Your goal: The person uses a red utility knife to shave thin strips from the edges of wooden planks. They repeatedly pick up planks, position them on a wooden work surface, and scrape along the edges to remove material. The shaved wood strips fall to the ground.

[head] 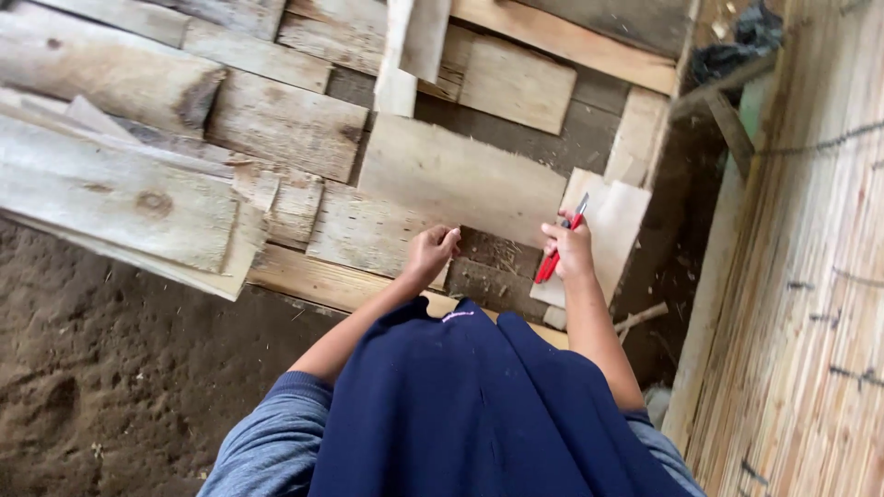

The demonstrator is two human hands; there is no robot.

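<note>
Planks lie stacked from nine to twelve o'clock. Left hand (431, 253) rests, fingers curled and holding nothing, on the lower edge of a pale board (458, 177); right hand (571, 248) grips red pliers (558, 248) at three o'clock. Board looks untouched; no cut or mark shows.

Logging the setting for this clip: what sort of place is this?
Probably a rough woodworking spot in a shed or outbuilding. Weathered planks lie stacked on a bare dirt floor, and a wall of lashed reeds or slats stands alongside. The right hand holds a red-handled tool; the left hand rests on a board.
</note>
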